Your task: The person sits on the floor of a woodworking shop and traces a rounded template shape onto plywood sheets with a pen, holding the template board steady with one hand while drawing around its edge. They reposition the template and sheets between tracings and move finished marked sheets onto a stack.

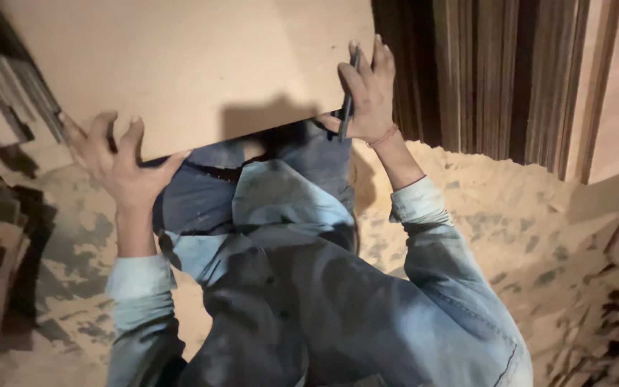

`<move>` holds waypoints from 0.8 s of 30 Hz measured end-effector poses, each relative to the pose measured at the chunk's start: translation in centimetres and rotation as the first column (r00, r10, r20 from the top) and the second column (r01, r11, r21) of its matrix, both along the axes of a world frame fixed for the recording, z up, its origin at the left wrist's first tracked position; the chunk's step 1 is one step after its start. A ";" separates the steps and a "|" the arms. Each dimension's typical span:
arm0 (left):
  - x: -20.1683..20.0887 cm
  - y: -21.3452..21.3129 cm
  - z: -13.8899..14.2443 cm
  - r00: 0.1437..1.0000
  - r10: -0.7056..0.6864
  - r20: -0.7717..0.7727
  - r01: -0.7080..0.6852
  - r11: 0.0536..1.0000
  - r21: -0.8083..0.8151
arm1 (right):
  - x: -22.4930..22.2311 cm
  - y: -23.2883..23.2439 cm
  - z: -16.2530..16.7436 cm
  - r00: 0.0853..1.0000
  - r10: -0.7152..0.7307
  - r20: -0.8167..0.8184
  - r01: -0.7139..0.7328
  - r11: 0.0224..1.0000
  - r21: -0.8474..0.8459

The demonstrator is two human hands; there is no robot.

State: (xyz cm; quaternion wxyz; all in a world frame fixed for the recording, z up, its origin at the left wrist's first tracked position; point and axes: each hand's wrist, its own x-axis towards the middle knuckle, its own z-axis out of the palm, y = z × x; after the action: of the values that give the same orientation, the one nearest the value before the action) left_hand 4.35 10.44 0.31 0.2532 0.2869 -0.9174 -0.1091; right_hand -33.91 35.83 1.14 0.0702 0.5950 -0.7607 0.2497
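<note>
— What's closest to the lens?
— The person's pale denim shirt, sleeves rolled. Above it both hands carry a flat, light brown board.
— How do the hands sit?
— The left hand curls around the board's lower edge. The right hand is clamped on its right edge, pinning a dark pencil against it.
— Around them?
— A sawdust-covered floor and upright stacked boards.

A workshop floor lies thick with pale sawdust, dark patches showing through along its left side. Tall boards stand upright in a row against the far wall, edges outward. Stacks of cut wood pieces crowd the left edge; more offcuts fill the right corner. Warm, dim light.
</note>
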 end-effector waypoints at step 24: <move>1.5 0.5 0.0 0.997 -0.011 -0.074 0.014 0.999 0.032 | 4.6 -0.4 2.0 0.986 -0.021 -0.164 0.035 0.996 0.084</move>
State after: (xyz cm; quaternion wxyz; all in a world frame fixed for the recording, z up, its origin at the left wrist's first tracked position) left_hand 5.82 10.91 0.33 0.2815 0.2810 -0.9074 -0.1361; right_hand -29.30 35.42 3.15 0.1098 0.6051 -0.7709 0.1658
